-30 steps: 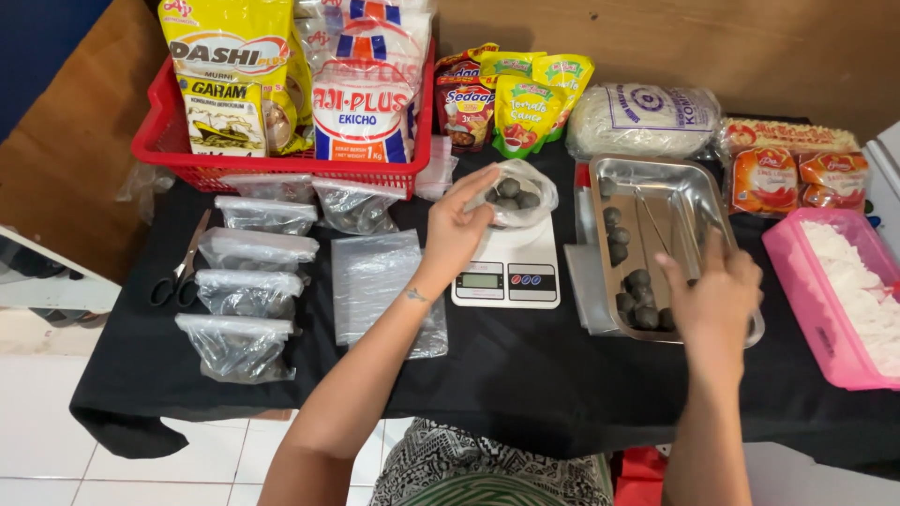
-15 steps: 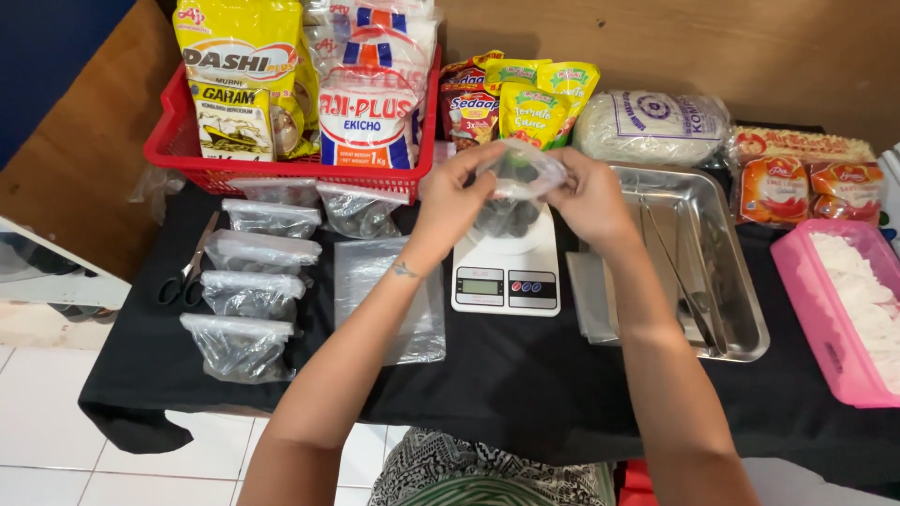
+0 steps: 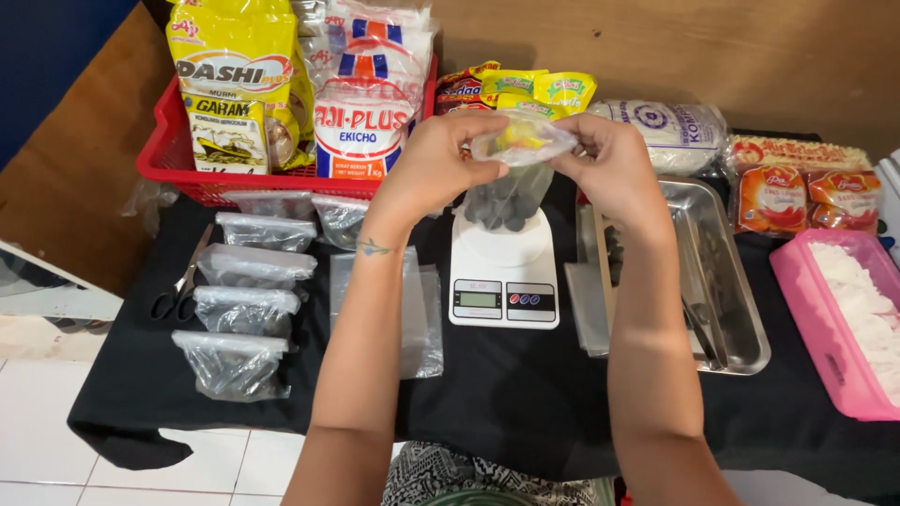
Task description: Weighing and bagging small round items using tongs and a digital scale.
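Both hands hold a small clear plastic bag (image 3: 511,187) of dark round pieces, lifted just above a white digital kitchen scale (image 3: 503,267). My left hand (image 3: 433,161) pinches the bag's top edge on the left, and my right hand (image 3: 607,164) pinches it on the right. The bag's mouth is pressed flat between the fingers. A metal tray (image 3: 727,281) lies to the right of the scale, partly hidden by my right forearm.
Several filled clear bags (image 3: 246,305) lie in a column at left, beside black scissors (image 3: 178,290) and a stack of flat bags (image 3: 417,314). A red basket (image 3: 173,159) of seasoning packs stands behind. Snack packets (image 3: 806,192) and a pink tub (image 3: 834,328) of white powder sit right.
My right hand left the metal tray and joined my left hand at the bag. Together they lifted the bag off the scale and closed its mouth.
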